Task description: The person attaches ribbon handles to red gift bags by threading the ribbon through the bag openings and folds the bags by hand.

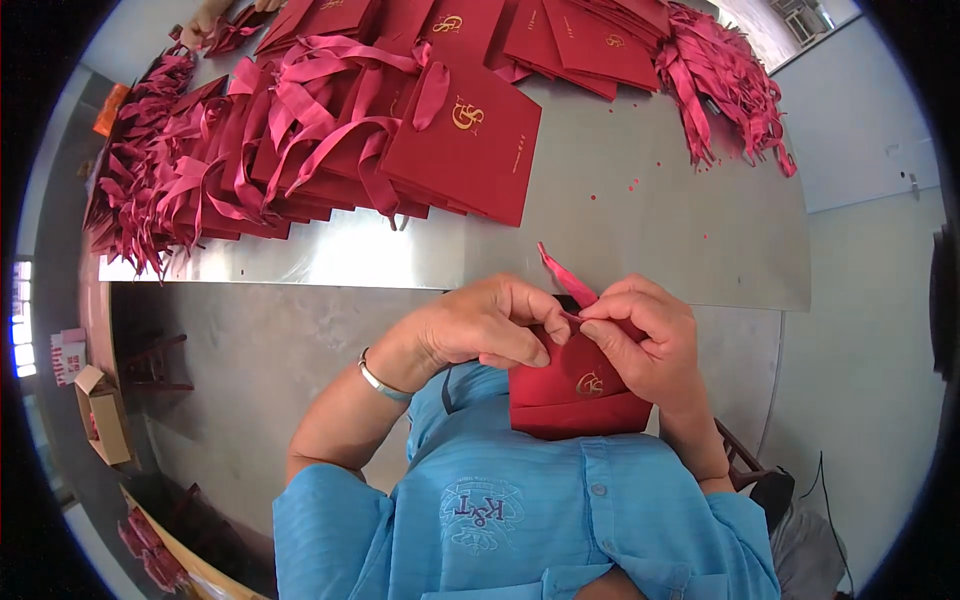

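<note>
A small red paper gift bag (545,385) with a gold emblem rests against my body, just off the table's near edge. A pink-red ribbon (565,272) rises from its top, and its loose end points toward the table. My left hand (495,325) is closed at the bag's top edge, with thumb and fingertips pinching the ribbon. Close beside it, my right hand (648,335) pinches the same ribbon between thumb and forefinger. The holes in the bag are hidden behind my fingers.
On the metal table (600,250), red gift bags (480,150) with ribbon handles lie in overlapping rows. A heap of loose ribbons (725,85) hangs at the far right. Another person's hand (205,25) works at the far left. An open cardboard box (103,415) stands left.
</note>
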A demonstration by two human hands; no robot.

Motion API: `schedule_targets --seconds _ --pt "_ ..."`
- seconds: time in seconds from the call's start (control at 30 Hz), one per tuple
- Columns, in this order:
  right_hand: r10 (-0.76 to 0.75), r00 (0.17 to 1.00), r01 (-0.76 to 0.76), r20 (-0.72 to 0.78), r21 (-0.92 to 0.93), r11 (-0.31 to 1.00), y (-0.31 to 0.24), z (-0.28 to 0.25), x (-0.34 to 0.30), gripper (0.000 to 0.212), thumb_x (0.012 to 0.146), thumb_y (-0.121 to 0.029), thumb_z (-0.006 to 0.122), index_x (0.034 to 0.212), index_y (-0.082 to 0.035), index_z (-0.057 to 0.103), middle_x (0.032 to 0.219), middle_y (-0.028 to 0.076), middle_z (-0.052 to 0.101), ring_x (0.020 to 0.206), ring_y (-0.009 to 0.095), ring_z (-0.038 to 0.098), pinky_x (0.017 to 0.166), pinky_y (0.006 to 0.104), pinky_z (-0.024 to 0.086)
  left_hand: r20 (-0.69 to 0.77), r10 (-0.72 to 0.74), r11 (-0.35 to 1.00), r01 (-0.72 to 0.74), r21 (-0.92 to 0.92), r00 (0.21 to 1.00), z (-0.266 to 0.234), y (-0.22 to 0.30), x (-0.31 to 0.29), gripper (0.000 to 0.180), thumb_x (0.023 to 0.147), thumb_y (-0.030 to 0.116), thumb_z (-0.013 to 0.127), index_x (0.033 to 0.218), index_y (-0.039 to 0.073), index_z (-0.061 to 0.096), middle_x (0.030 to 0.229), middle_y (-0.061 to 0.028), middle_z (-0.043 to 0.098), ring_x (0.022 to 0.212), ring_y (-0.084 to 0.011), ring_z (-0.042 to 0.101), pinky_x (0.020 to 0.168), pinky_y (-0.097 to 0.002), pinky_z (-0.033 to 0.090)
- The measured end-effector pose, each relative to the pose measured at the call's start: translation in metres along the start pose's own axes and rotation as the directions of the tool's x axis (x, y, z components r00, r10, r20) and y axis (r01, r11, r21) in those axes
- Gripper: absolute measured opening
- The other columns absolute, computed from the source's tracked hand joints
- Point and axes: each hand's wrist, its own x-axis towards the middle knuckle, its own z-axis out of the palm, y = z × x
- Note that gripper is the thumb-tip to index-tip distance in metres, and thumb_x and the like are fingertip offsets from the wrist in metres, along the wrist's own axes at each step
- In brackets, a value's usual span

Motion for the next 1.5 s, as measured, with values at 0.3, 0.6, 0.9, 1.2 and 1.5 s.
schedule_targets --seconds 0.3,0.6,0.9,1.2,1.5 --pt "-0.019 1.0 0.019 0.001 -0.013 1.0 0.0 -0.001 0.0 0.01 0.076 0.002 0.073 0.084 0.0 0.068 0.077 0.009 0.064 0.067 0.017 0.059 0.058 0.0265 0.045 0.053 -0.011 0.999 0.009 0.034 0.999 -0.003 0.0 0.0 0.012 0.077 -0.006 0.057 0.089 -0.008 0.059 0.071 -0.0031 0.054 0.043 -0.0029 0.035 0.039 -0.021 0.022" --pt "0.029 0.998 -0.032 -0.057 -0.045 0.998 -0.002 -0.006 -0.004 0.008 0.078 0.002 0.071 0.085 0.0 0.067 0.076 0.009 0.063 0.066 0.016 0.058 0.058 0.0254 0.044 -0.166 -0.031 0.997 0.019 -0.074 0.986 0.0 -0.003 -0.006 0.016 0.093 0.006 0.058 0.102 -0.006 0.065 0.076 -0.0014 0.058 0.044 -0.0028 0.034 0.038 -0.0193 0.022" --pt "0.011 0.997 -0.02 -0.083 -0.106 0.994 -0.002 -0.003 -0.004 0.008 0.078 0.003 0.071 0.084 0.0 0.066 0.076 0.009 0.063 0.066 0.016 0.059 0.058 0.026 0.044 -0.144 -0.006 1.0 0.006 -0.001 0.99 0.006 0.001 -0.005 0.018 0.097 0.01 0.056 0.105 -0.004 0.064 0.072 0.0005 0.055 0.043 -0.0034 0.032 0.038 -0.0199 0.022" --pt "0.008 0.999 -0.009 -0.04 -0.033 0.999 0.005 -0.001 -0.003 0.008 0.078 0.001 0.072 0.084 -0.001 0.067 0.076 0.009 0.064 0.068 0.018 0.059 0.06 0.0275 0.046 -0.034 0.018 1.0 -0.019 -0.012 0.999 0.002 -0.002 -0.001 0.019 0.096 0.01 0.058 0.106 -0.004 0.064 0.072 0.0001 0.054 0.045 -0.0037 0.035 0.039 -0.0209 0.023" --pt "0.022 0.999 -0.022 -0.026 -0.02 1.0 0.006 -0.003 -0.002 0.009 0.078 0.001 0.073 0.084 0.0 0.068 0.077 0.009 0.064 0.067 0.017 0.059 0.059 0.0273 0.046 -0.019 0.061 0.997 -0.062 -0.037 0.998 -0.005 -0.008 -0.002 0.016 0.088 -0.004 0.061 0.104 -0.005 0.065 0.079 -0.003 0.06 0.046 -0.0034 0.036 0.039 -0.0196 0.024"
